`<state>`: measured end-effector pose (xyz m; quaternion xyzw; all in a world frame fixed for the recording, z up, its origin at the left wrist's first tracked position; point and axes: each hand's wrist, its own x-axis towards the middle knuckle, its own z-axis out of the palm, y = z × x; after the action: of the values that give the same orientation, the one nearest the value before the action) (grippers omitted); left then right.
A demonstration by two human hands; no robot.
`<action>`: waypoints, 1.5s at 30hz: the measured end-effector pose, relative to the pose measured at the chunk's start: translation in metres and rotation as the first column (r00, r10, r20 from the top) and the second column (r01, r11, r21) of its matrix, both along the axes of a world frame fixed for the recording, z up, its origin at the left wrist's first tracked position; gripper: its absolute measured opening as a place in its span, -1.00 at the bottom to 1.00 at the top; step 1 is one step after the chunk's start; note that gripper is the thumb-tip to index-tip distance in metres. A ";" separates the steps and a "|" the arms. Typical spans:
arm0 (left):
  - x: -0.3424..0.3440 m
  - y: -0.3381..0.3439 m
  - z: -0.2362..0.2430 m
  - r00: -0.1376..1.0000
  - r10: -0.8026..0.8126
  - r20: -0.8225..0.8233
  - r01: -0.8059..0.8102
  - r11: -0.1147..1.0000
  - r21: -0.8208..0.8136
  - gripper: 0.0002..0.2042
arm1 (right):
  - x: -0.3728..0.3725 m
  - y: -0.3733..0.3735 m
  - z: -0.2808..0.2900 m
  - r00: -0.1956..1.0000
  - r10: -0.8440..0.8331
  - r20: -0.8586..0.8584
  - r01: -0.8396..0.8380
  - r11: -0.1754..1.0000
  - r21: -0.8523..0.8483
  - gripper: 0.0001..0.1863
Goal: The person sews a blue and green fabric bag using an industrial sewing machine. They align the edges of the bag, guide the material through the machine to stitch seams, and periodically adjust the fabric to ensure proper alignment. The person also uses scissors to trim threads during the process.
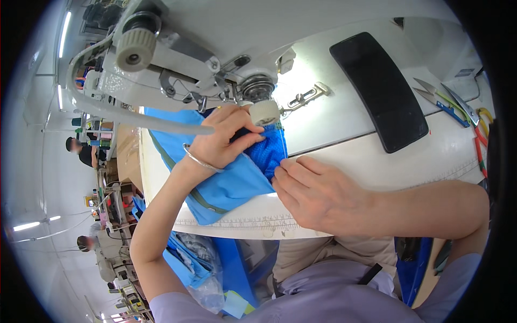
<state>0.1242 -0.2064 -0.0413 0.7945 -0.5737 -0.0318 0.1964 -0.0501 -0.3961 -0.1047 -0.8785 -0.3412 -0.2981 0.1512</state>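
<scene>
A light blue fabric piece (231,185) with a dark green strip lies on the white sewing table, its darker blue mesh part (271,153) under the sewing machine head (215,59). My left hand (223,137), a silver bangle at its wrist, pinches the mesh close to the machine's cream-coloured knob (264,112). My right hand (320,194) is closed on the fabric's right edge, nearer to me. The machine's needle and presser foot are hidden behind the knob and my left hand.
A black phone (379,91) lies on the machine bed at the right. Scissors (460,105) and snips (441,102) are beyond it. A ruler strip (253,223) runs along the table's front edge. Below left hangs more blue fabric (186,261). Two people work in the left background.
</scene>
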 end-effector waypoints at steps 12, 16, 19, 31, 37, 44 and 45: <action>-0.032 -0.007 -0.011 0.837 -0.036 0.546 0.038 0.999 0.008 -0.76 | -0.001 0.002 -0.002 1.000 -0.007 0.008 0.007 0.999 0.034 -0.78; -0.029 -0.003 -0.006 0.817 -0.131 0.562 0.114 0.991 0.064 -0.70 | 0.000 0.003 -0.001 1.000 0.007 -0.003 -0.007 0.999 0.035 -0.78; -0.027 -0.008 0.008 0.848 -0.199 0.491 0.149 0.979 0.139 -0.68 | 0.001 -0.001 -0.002 1.000 -0.006 0.014 0.005 0.999 0.040 -0.78; -0.031 -0.005 -0.009 0.810 -0.175 0.560 0.193 0.981 0.028 -0.67 | -0.002 0.001 -0.001 1.000 -0.010 -0.001 0.010 1.000 0.021 -0.81; -0.041 0.001 -0.007 0.908 -0.078 0.411 0.092 0.996 -0.014 -0.63 | 0.000 0.001 -0.003 1.000 -0.001 0.020 0.001 0.999 0.034 -0.75; -0.030 0.005 -0.013 0.946 -0.019 0.325 0.052 0.994 -0.092 -0.67 | 0.003 0.001 -0.001 1.000 0.028 0.003 -0.028 0.997 0.066 -0.72; -0.028 0.003 -0.014 0.948 -0.019 0.317 0.052 0.994 -0.097 -0.67 | 0.004 0.000 -0.002 1.000 0.022 0.013 -0.023 0.997 0.069 -0.73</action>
<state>0.0961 -0.2036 -0.0551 0.7675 -0.6128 0.1223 0.1428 -0.0463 -0.3959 -0.1068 -0.8670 -0.3415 -0.3134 0.1829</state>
